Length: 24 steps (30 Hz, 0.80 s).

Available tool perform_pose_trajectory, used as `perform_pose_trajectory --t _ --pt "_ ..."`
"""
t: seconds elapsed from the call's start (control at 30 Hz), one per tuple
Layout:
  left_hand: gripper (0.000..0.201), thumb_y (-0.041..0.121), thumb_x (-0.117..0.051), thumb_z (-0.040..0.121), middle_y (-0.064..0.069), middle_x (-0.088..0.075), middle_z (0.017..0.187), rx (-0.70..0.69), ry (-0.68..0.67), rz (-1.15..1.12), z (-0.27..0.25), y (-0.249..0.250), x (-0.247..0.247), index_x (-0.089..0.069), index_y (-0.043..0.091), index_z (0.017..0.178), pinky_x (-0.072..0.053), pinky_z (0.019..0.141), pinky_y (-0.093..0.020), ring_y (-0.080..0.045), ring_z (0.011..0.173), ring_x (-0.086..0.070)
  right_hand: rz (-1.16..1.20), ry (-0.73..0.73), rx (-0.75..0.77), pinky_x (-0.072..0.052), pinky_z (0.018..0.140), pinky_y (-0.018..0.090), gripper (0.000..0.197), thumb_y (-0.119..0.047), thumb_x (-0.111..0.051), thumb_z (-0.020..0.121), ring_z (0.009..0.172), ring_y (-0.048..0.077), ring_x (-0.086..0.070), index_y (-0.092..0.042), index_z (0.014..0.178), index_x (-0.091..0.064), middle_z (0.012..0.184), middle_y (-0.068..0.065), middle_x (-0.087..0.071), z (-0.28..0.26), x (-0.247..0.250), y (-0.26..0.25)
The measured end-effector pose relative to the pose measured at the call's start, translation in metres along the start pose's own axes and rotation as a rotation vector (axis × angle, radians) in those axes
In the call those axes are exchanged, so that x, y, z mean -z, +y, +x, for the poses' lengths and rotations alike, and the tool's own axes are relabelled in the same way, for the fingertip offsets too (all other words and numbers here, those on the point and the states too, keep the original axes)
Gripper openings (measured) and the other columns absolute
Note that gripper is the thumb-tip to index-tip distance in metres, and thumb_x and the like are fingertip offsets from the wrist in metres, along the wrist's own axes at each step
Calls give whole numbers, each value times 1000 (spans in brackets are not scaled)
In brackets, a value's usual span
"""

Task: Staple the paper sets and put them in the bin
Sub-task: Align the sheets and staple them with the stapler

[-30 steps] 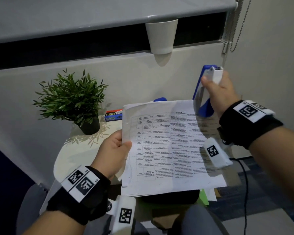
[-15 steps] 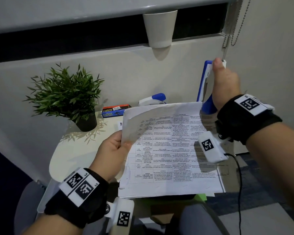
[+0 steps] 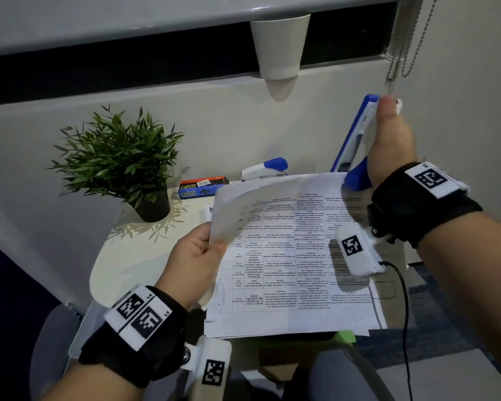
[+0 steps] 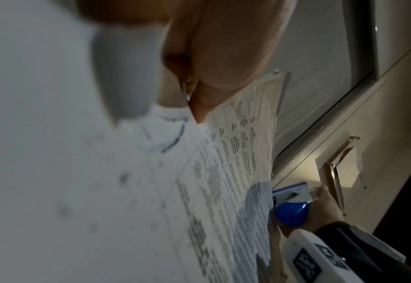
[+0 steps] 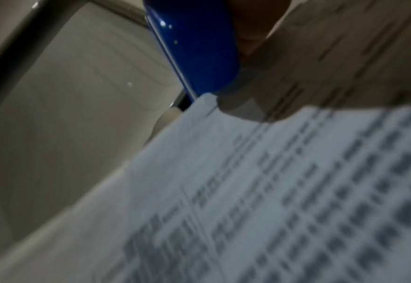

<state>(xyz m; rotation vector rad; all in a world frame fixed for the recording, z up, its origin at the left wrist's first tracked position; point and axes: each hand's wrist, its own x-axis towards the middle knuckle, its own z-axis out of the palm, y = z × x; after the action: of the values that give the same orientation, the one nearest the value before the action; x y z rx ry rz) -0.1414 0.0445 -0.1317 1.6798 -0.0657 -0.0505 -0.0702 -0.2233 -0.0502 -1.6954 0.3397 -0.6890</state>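
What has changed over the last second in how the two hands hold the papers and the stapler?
The right hand has turned the blue stapler more upright, its lower end at the paper set's far right corner. The sheets' top left corner has curled. The left hand keeps its grip on the left edge.

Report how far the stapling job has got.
Done: nothing visibly stapled or binned; no bin can be made out.
In hand: the left hand holds the paper set by its edge; the right hand grips the stapler upright at the set's far corner. Whether the corner is in its mouth is unclear.
Left: staple this set, bin it, then handle the sheets underneath.
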Motion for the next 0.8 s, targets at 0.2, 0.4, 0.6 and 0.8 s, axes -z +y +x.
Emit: perform_pose_trajectory --t 0.2,0.4,0.6,0.8 --pt "40 -9 -41 94 10 -74 84 48 47 -12 0 -2 8 -65 24 95 -54 60 -17 -5 77 -70 401 187 -179 -56 79 40 38 -61 -48 86 69 16 -62 -27 77 -60 71 -5 -58 7 19 -3" --pt "41 -8 -42 94 9 -74 82 110 79 12 1 -5 14 -65 26 92 -54 62 -23 -8 78 -70 -234 -192 24 -44 71 32 24 -23 -72 73 82 22 -53 -20 87 -52 80 -1 -55 1 23 0" --pt "39 -8 -41 94 -1 -73 94 165 85 -26 1 -2 13 -64 22 97 -55 66 -31 -18 85 -69 -1026 -714 203 -43 73 29 31 -25 -71 77 88 27 -53 -15 101 -55 106 10 -58 -19 2 25" --pt "33 -5 -51 88 -1 -64 116 135 214 267 7 0 16 -58 24 102 -49 79 -30 -16 93 -62 -1039 -738 255 -43 84 30 48 -29 -67 79 103 30 -52 -6 120 -57 118 13 -49 -26 0 47"
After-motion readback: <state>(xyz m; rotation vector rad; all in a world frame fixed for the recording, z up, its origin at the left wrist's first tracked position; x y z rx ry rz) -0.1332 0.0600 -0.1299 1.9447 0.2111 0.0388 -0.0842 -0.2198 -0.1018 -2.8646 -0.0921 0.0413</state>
